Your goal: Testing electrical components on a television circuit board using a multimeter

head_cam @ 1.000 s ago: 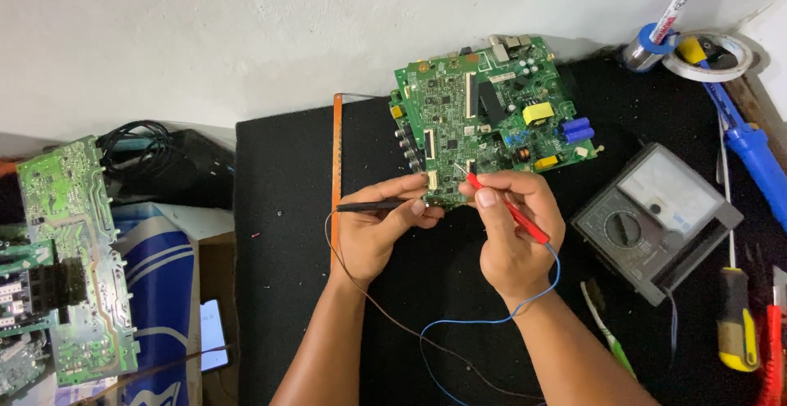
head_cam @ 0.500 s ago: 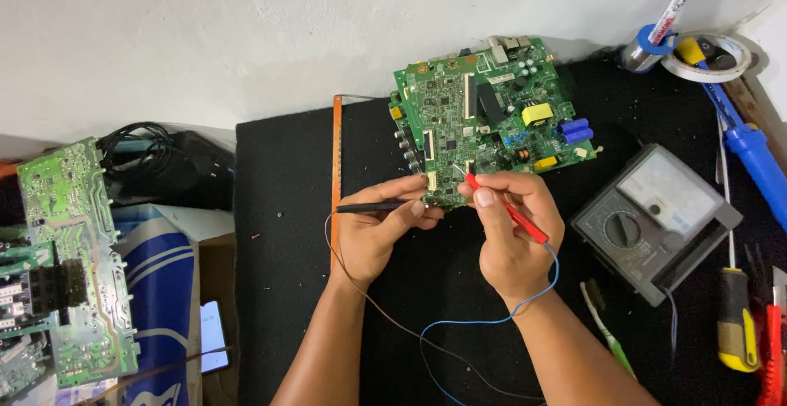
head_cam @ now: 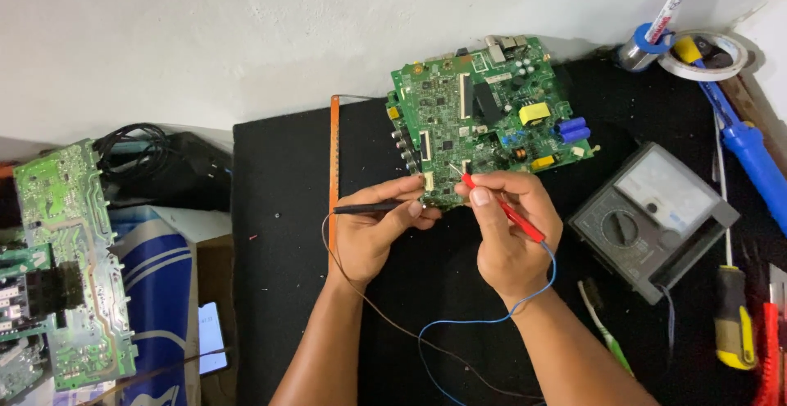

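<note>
i see a wide black mat covering the bench under a pale wall, and it carries nearly everything here. off its left edge lies a long green circuit board on some blue and white packaging, with a coil of black cable behind it. near the top middle of the mat sits the green main board, tilted a little, with a yellow block and blue capacitors on its right half. to its right, well apart from my hands, rests a grey analog multimeter with a round dial and a pale scale window. along the right edge run a blue-handled tool and a yellow-handled screwdriver, and a roll of white tape lies in the far corner. an orange strip stands along the mat just left of the board. my left hand is closed around a black probe that lies nearly level, its tip end hidden by my fingers at the board's lower edge. my right hand is clamped on a red probe, pinched between thumb and forefinger, with its metal tip touching the board's lower edge. the two hands sit close together, just apart, both at the near edge of that board. a brown wire and a blue wire trail back from the probes across the mat toward me
</note>
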